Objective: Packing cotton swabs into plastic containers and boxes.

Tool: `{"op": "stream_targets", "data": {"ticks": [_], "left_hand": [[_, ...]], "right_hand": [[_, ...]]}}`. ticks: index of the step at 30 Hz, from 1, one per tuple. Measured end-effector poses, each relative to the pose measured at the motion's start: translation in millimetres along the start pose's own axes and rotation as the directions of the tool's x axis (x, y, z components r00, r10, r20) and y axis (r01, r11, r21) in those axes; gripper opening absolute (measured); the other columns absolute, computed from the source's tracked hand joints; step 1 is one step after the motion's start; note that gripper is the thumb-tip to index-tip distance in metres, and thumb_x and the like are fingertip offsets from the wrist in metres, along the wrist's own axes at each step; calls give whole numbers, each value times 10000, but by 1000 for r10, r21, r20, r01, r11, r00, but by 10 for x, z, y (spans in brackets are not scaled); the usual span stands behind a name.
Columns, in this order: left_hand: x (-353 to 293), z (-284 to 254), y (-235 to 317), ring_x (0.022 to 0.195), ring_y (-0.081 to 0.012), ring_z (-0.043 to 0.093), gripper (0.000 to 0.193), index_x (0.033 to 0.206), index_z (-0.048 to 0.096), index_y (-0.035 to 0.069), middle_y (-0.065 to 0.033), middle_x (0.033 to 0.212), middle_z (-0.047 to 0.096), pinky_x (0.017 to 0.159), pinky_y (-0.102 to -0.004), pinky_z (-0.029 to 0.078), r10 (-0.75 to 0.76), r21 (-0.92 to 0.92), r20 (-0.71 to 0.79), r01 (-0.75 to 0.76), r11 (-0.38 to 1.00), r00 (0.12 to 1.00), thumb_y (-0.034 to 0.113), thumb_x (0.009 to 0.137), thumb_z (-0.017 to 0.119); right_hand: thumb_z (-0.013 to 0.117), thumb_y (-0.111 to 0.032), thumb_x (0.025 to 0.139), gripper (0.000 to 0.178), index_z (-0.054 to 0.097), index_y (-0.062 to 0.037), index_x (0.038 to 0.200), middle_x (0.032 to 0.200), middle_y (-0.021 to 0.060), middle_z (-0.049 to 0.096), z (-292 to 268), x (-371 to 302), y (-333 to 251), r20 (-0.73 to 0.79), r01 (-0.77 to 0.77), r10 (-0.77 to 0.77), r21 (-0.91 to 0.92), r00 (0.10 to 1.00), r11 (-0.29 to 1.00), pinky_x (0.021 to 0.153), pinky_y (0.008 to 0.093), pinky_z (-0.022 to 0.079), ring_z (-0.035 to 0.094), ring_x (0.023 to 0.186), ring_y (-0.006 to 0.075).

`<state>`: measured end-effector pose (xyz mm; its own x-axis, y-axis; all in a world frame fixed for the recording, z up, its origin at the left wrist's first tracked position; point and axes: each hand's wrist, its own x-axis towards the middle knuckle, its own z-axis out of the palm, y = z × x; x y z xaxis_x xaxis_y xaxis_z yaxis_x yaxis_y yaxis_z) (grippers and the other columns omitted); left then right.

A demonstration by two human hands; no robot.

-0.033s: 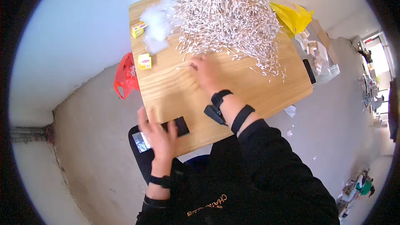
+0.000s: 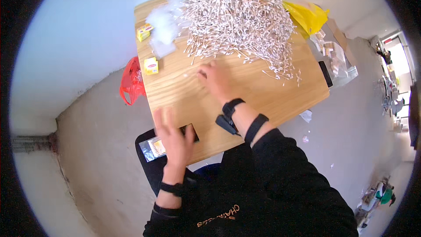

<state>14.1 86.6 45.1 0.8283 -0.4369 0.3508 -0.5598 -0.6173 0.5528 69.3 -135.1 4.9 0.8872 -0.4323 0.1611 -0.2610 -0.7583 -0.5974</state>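
Observation:
A big heap of cotton swabs [image 2: 239, 17] covers the far middle of the wooden table [image 2: 258, 101]. Just in front of it, my right hand [image 2: 215, 79] rests low over the tabletop with its fingers curled in. Whatever those fingers hold, if anything, is hidden. My left hand [image 2: 175, 140], a little blurred, has its fingers stretched out and hovers by the table's near left corner. It partly covers a flat black object [image 2: 191, 132] on the table. Beside that hand, a clear packet of swabs [image 2: 154, 148] lies on a black surface [image 2: 146, 169].
Small yellow-and-white boxes [image 2: 151, 66] stand along the left edge, near clear plastic bags [image 2: 163, 28]. A red bag [image 2: 131, 81] hangs at the left side. Past the right edge are a yellow bag [image 2: 310, 17] and clear bags of goods [image 2: 337, 61]; a black object [image 2: 325, 73] lies at that edge.
My left hand has shifted a little to the right, and more of the clear packet shows beside it. The right hand has barely moved.

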Motion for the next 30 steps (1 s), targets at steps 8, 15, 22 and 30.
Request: {"op": "stream_targets", "data": {"ticks": [8, 15, 22, 30], "left_hand": [[313, 891, 124, 1421, -348, 170, 761, 1442, 273, 18, -209, 1520, 200, 1128, -516, 163, 66, 301, 307, -163, 940, 949, 403, 858, 573], [72, 932, 272, 1421, -302, 199, 764, 1437, 283, -8, -179, 1521, 233, 1134, -525, 132, 82, 358, 358, -218, 908, 930, 452, 878, 527], [-234, 876, 471, 1432, -309, 161, 794, 1445, 261, -19, -190, 1528, 214, 1134, -525, 109, 114, 328, 419, -267, 906, 901, 468, 872, 517], [38, 910, 505, 1411, -319, 230, 852, 1440, 289, 9, -185, 1514, 252, 1115, -528, 190, 250, 285, 396, -377, 881, 884, 515, 820, 581]], "right_hand": [[616, -106, 817, 163, 655, -85, 973, 903, 142, 543, -183, -967, 266, -104, 102, -74, 295, 992, 950, 741, 412, 484, 572, 823, 328], [659, -70, 793, 363, 545, -20, 1134, 972, 178, 533, -480, -683, 498, -161, -209, 276, 344, 947, 916, 759, 368, 497, 577, 864, 299], [644, -70, 808, 354, 539, -11, 1141, 1039, 171, 559, -206, -951, 353, -53, 21, -13, 151, 999, 988, 804, 389, 499, 584, 936, 314], [610, -108, 884, 330, 525, -4, 1185, 1070, 128, 575, -221, -953, 515, 22, -126, 174, 781, 985, 611, 869, 284, 491, 581, 1002, 186]]}}
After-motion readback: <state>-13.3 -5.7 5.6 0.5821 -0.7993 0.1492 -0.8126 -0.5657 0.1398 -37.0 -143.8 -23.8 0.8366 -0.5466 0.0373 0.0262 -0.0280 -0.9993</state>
